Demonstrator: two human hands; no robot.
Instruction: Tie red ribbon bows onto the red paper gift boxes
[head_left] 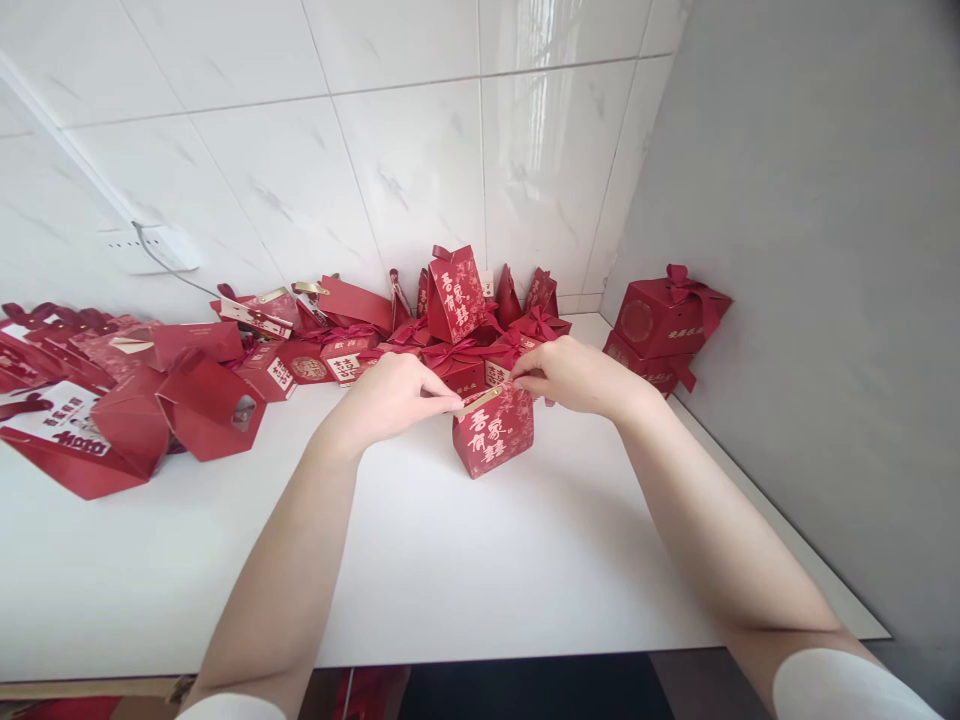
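Two pinches here: your left grip point(388, 398) and right grip point(574, 375) have opposite top ends of the red box point(493, 438), just in front of the piled boxes point(455, 298) on the table point(517, 580). Pull unevenly and it could crease, tbh.

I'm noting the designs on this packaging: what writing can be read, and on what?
"吾有家囍": front gift box.
"吾有家囍": upright gift box behind it.
"囍": white square labels in the back row.
Too small or tilted to read surely: gold lettering on the upper stacked box at right; lettering on the white-panelled box at left.
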